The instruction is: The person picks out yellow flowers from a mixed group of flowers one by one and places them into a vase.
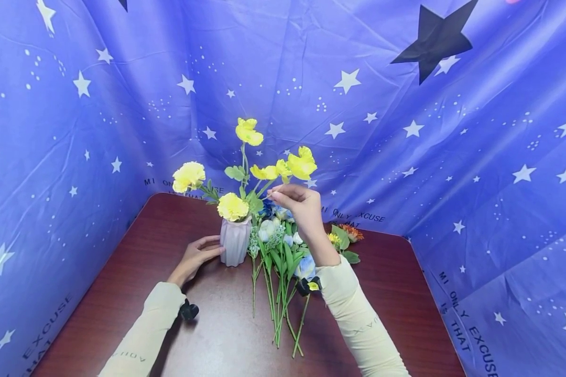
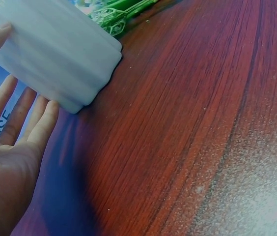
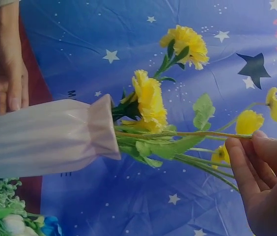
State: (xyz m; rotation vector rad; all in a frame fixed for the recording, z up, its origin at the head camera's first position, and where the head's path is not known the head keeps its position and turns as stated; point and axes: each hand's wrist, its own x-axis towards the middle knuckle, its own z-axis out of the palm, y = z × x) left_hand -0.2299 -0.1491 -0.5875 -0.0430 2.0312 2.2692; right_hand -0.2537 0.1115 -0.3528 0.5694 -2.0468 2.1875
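A pale, pleated vase stands upright on the table with yellow flowers in its mouth. My left hand rests its extended fingers against the vase's left side; in the left wrist view the thumb lies along the wall. Above and right of the vase, my right hand pinches a thin stem of a yellow flower between thumb and forefinger. That stem runs down into the vase mouth. Two fluffy yellow blooms, one a low yellow carnation, sit nearer the rim, and a tall yellow poppy rises above.
Blue and white flowers lie right of the vase, their green stems pointing toward me. Past my right wrist lies an orange flower with green leaves. A blue starry cloth surrounds the brown table.
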